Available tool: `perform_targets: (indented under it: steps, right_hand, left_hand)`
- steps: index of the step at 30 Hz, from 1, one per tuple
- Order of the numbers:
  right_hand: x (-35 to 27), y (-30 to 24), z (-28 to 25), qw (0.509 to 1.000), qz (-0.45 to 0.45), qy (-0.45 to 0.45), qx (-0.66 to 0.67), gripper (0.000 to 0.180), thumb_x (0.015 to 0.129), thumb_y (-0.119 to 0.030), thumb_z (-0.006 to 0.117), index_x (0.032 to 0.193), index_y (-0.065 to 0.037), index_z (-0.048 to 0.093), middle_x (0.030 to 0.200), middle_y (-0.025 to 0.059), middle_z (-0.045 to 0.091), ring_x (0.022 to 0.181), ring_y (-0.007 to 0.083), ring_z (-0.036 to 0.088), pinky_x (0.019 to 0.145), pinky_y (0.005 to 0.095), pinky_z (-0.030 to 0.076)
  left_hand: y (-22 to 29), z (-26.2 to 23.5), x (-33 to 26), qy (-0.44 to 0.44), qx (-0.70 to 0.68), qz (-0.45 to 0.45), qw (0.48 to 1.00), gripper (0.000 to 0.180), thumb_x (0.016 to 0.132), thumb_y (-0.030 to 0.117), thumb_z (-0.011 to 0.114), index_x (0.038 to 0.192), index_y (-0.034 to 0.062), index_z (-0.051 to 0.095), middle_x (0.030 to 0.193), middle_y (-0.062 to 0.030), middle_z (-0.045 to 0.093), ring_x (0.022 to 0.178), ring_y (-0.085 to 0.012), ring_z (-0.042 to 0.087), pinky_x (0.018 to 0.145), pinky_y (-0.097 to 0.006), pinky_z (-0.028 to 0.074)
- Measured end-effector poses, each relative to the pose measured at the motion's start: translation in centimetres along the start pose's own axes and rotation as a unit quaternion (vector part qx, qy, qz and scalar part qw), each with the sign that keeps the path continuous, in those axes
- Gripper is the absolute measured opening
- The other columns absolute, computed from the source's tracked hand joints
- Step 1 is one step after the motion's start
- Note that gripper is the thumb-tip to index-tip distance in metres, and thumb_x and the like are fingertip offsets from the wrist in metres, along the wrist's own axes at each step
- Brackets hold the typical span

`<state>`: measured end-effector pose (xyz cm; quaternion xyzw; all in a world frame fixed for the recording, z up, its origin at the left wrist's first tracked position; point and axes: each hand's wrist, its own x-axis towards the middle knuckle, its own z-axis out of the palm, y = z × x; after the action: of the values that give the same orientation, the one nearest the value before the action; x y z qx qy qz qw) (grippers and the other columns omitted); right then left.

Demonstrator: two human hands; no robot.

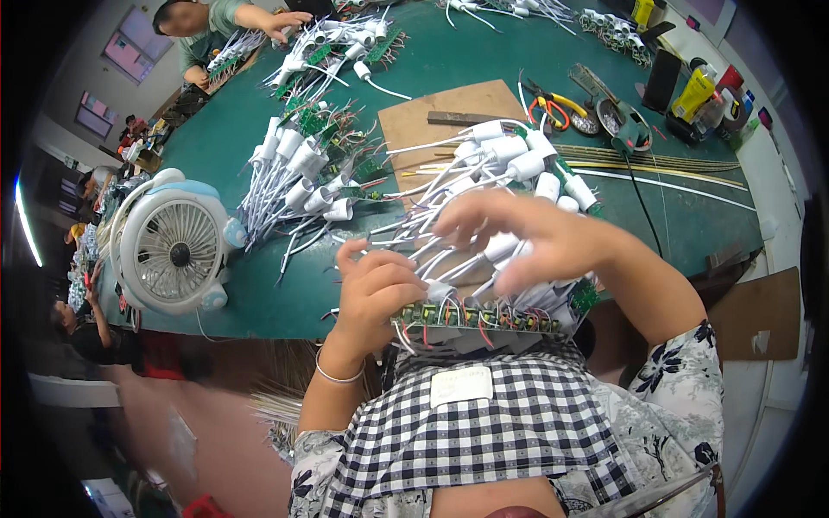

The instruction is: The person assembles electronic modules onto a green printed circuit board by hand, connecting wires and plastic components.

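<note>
A strip of green circuit boards (479, 321) with small parts and red and white wires lies along the table's near edge, against my checked apron. My left hand (376, 289) is at its left end, fingers curled in among the thin wires; what they grip is hidden. Over the pile my right hand (540, 242) hovers, thumb and fingers apart, slightly blurred, with nothing seen between them. Beneath and beyond it lie white lamp sockets (509, 155) with white cables, heaped on a brown board (401, 116).
To the left stands a white fan (179, 253). Another pile of sockets and boards (298, 164) lies beyond it. Orange-handled pliers (548, 108), a soldering-wire-like reel (585, 123), thin rods (665, 169) and a yellow bottle (693, 93) sit at right. A co-worker (211, 30) sits across the table.
</note>
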<state>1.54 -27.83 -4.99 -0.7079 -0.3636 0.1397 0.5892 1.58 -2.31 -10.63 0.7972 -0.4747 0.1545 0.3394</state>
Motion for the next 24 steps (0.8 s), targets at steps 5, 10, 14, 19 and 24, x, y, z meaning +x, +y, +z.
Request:
perform_targets:
  steps: [5, 10, 14, 19, 24]
  right_hand:
    - [-1.9, 3.0, 4.0, 0.99, -0.046, -0.084, -0.106, 0.069, 0.075, -0.042, 0.07, 0.127, -0.004, 0.045, 0.108, 0.0172, 0.055, 0.1, 0.0277, 0.057, 0.083, 0.0342, 0.046]
    - [-0.9, 2.0, 4.5, 0.993, -0.017, -0.096, -0.063, 0.041, 0.081, -0.032, 0.066, 0.109, -0.003, 0.054, 0.091, 0.0111, 0.058, 0.08, 0.0231, 0.059, 0.071, 0.0337, 0.047]
    - [-0.8, 1.7, 4.6, 0.992, 0.022, -0.109, -0.054, 0.03, 0.082, -0.024, 0.065, 0.102, -0.003, 0.055, 0.087, 0.0101, 0.057, 0.078, 0.023, 0.058, 0.07, 0.0329, 0.047]
    - [-0.9, 2.4, 4.5, 0.985, -0.055, -0.105, -0.123, 0.019, 0.081, -0.016, 0.064, 0.091, -0.004, 0.054, 0.078, 0.0092, 0.054, 0.072, 0.0246, 0.056, 0.064, 0.0345, 0.044]
    - [-2.1, -2.5, 5.0, 0.952, -0.107, -0.114, -0.262, 0.006, 0.084, -0.01, 0.053, 0.081, -0.005, 0.053, 0.074, 0.0088, 0.052, 0.072, 0.0255, 0.053, 0.061, 0.0355, 0.042]
  left_hand:
    - [1.8, -0.4, 0.0, 0.064, 0.117, 0.052, 0.99, 0.006, 0.068, 0.016, 0.062, 0.065, 0.0191, 0.059, 0.074, 0.0081, 0.06, 0.08, -0.0115, 0.059, 0.097, -0.041, 0.022]
    - [2.2, -0.9, -0.3, 0.071, 0.172, 0.074, 0.98, 0.008, 0.07, 0.015, 0.061, 0.064, 0.0196, 0.057, 0.074, 0.009, 0.06, 0.078, -0.0097, 0.059, 0.098, -0.04, 0.022]
    - [2.3, -0.9, -0.4, 0.067, 0.163, 0.081, 0.981, 0.009, 0.071, 0.015, 0.06, 0.064, 0.0192, 0.056, 0.074, 0.0089, 0.06, 0.078, -0.0094, 0.059, 0.098, -0.04, 0.022]
    - [1.7, -0.8, -0.1, 0.046, 0.136, 0.067, 0.987, 0.006, 0.071, 0.016, 0.059, 0.066, 0.0183, 0.057, 0.074, 0.0078, 0.06, 0.079, -0.0102, 0.059, 0.095, -0.041, 0.024]
    - [0.8, -0.7, 0.4, 0.022, 0.09, 0.016, 0.996, 0.002, 0.07, 0.015, 0.06, 0.069, 0.0171, 0.059, 0.073, 0.0055, 0.06, 0.08, -0.0131, 0.059, 0.089, -0.04, 0.026]
